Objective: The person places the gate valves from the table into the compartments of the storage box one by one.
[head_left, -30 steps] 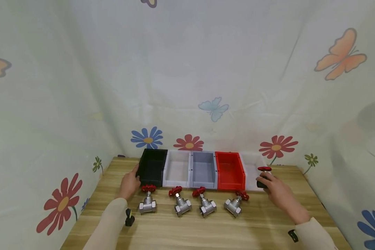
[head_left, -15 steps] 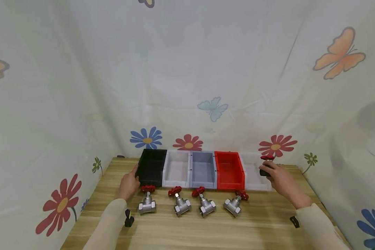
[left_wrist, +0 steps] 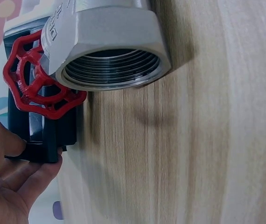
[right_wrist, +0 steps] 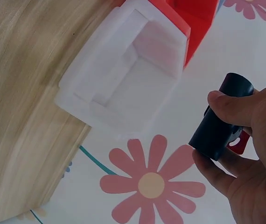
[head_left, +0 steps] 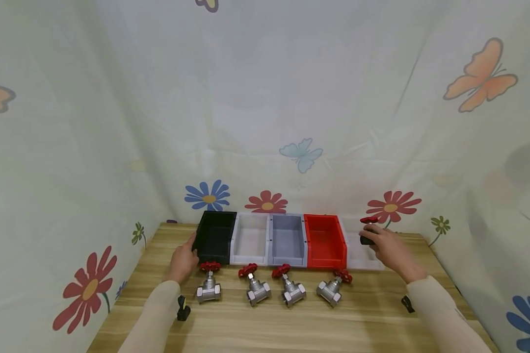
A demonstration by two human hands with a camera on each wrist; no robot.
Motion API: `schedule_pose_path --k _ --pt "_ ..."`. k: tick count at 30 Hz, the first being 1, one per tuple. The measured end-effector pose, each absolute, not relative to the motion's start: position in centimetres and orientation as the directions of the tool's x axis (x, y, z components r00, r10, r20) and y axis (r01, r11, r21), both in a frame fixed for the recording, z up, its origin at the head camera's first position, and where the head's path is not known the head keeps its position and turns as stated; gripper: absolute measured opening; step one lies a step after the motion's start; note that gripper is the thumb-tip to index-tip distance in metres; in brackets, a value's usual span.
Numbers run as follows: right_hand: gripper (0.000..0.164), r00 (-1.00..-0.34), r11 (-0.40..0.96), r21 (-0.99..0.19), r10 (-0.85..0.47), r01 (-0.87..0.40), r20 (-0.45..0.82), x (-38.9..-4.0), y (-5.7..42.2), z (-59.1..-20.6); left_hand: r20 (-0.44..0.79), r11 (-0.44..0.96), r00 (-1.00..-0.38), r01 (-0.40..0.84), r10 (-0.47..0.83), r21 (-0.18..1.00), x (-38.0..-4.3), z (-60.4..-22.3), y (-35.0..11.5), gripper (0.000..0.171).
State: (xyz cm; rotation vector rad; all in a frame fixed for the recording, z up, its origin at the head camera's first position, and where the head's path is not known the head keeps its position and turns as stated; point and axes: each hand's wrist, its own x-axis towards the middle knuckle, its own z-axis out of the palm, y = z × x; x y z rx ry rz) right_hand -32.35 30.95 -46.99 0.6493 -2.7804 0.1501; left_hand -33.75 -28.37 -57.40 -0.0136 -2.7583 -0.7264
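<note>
- While our surface (head_left: 256, 326) holds five bins (head_left: 287, 240), our left hand (head_left: 182, 260) pinches the black bin (head_left: 216, 235).
- Our right hand (head_left: 387, 248) grips the black-and-red valve (right_wrist: 221, 121); it just moved left, seemingly above the white end bin (head_left: 357, 256), so the valve isn't resting inside.
- Four silver valves (head_left: 294, 292) lie in front.
- One has raised letters (left_wrist: 54, 28) we can't read.

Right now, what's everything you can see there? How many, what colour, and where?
Table: 1, wood-coloured, under the bins
Bins: 5, black, white, grey, red, white, lined up left to right
Silver valves: 4, silver with red wheels, before the bins
Black valve: 1, black with red wheel, held at right
Curtain: 1, pale, patterned, around the table
Wrist gadgets: 2, black, near the wrists
Sleeves: 2, cream, on the arms
Left hand: 1, bare, gripping the black bin
Right hand: 1, bare, holding the black valve
</note>
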Motion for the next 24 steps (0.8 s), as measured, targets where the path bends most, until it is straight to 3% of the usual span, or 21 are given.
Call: schedule_pose_path --k 16,24 --pt "0.043 -0.891 0.898 -0.114 -0.392 -0.424 0.231 -35.1 31.3 -49.8 0.245 0.865 -0.968 0.077 -0.054 0.496 -33.9 -57.2 -28.3 0.061" --pt "0.041 -0.883 0.895 -0.084 -0.410 -0.437 0.228 -36.0 31.1 -51.6 0.259 0.859 -0.965 0.093 -0.047 0.503 -33.9 -57.5 -28.4 0.061"
